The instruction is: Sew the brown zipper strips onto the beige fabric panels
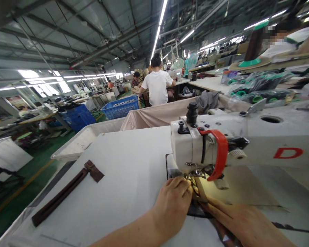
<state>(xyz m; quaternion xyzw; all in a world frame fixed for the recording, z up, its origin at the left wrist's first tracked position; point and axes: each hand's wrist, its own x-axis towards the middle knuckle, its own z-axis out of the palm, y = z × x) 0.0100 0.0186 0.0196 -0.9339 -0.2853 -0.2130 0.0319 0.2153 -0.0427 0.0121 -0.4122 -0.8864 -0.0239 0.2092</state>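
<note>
A white sewing machine with a red guard stands on the pale table. Just left of its needle area, my left hand has its fingers curled down, and whatever lies under them is hidden. My right hand lies to the right with fingers stretched toward the needle, over a dark brown strip that runs toward the table's front edge. The presser foot is lit and partly covered by my fingers. A dark brown zippered strip with a folded end lies at the table's left.
Behind the table are a white bin, pinkish cloth and a blue basket. A person in a white shirt works farther back. Plastic-wrapped bundles and a thread cone are at the upper right.
</note>
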